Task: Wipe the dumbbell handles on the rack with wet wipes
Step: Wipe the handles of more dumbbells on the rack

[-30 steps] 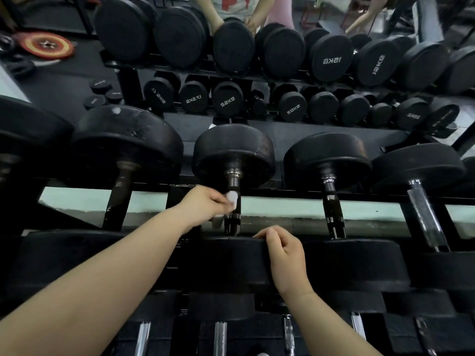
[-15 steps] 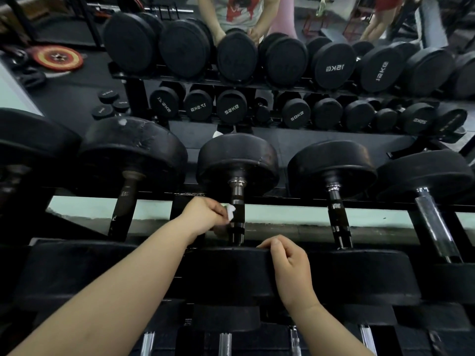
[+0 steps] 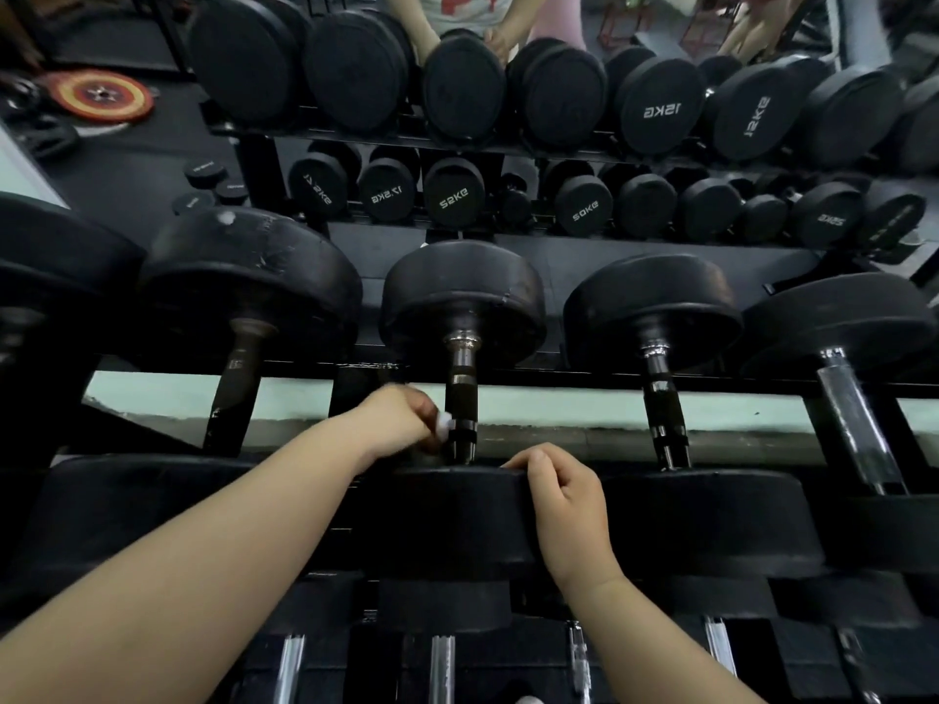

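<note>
Dumbbell handle [image 3: 461, 398] — left hand [image 3: 401, 416] pinches wipe [image 3: 443, 425], seemingly touching.

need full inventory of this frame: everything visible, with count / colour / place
top-row dumbbells: five in view, black heads, across the near rack
centre dumbbell: one of those five, black grip with chrome collar, middle
lower-row handles: about five, chrome, bottom edge
rack rail: one, black, crossing under the top-row handles
rear dumbbells: many, black, two tiers up top; kg labels read reversed, so probably a mirror
weight plate: one, red and yellow, floor at top left
person: one, white top with red print, top edge
wet wipe: one, white, pressed against the centre dumbbell's handle
left hand: pinches the wet wipe
right hand: fingers curled over the centre dumbbell's near head
</note>
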